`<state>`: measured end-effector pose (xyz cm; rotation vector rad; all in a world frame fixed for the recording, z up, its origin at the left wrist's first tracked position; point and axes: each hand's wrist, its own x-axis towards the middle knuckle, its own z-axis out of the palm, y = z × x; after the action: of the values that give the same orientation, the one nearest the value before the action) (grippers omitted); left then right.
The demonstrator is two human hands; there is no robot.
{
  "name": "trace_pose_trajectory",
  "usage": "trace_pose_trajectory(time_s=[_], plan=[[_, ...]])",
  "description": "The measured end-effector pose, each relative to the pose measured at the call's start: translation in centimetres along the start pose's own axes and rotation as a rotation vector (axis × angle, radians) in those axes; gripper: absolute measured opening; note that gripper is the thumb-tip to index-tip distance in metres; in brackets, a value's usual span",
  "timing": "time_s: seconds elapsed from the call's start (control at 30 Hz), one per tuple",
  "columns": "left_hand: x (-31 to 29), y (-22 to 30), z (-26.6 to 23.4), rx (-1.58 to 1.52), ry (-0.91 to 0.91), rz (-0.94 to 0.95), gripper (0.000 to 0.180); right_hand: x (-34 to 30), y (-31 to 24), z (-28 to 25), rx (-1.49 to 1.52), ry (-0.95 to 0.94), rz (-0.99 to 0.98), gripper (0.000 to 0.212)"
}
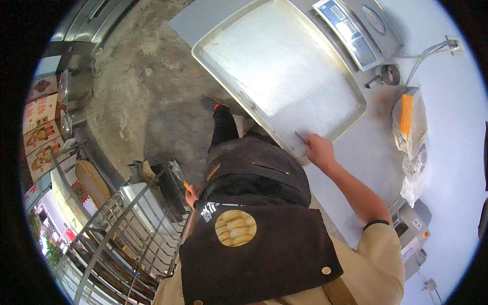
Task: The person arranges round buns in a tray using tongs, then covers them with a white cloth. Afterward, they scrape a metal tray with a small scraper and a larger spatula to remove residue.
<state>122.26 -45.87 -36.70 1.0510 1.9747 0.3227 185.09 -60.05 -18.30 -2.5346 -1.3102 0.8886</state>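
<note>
A large shallow metal baking tray lies on the table to the right, its bottom bare and shiny. Over its near corner is my right hand, closed on a thin dark tool whose tip points into the tray; I cannot make out its kind. Low by my left side, my left hand is wrapped round the orange handle of a tool with a pale, flat blade. That blade hangs over the floor side, away from the tray. My dark apron covers part of my left arm.
At the table's far right stand a digital scale, a metal ring and a plastic bag with an orange strip. A wire rack is close on my left, with printed boxes beyond it. Concrete floor lies ahead.
</note>
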Motion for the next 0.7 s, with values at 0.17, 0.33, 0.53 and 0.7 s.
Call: trace_pose_trajectory(time_s=[0.17, 0.33, 0.53, 0.7], plan=[[-2.6, 4.2, 1.3, -0.299, -0.041, -0.036, 0.041, -0.6, -0.2, 2.2, 0.005, 0.152, 0.038, 0.010], [-4.1, 6.7, 1.1, -0.183, 0.030, -0.074, 0.043, -1.6, -1.6, 3.6, -0.011, 0.142, 0.045, 0.010], [-3.6, 7.0, 1.1, -0.152, -0.010, -0.071, 0.046, -2.0, -2.3, 4.5, 0.110, 0.130, 0.016, 0.010], [-4.3, 8.6, 1.8, -0.234, 0.042, -0.051, 0.043, 2.8, -2.4, 1.7, 0.213, 0.256, 0.043, 0.009]])
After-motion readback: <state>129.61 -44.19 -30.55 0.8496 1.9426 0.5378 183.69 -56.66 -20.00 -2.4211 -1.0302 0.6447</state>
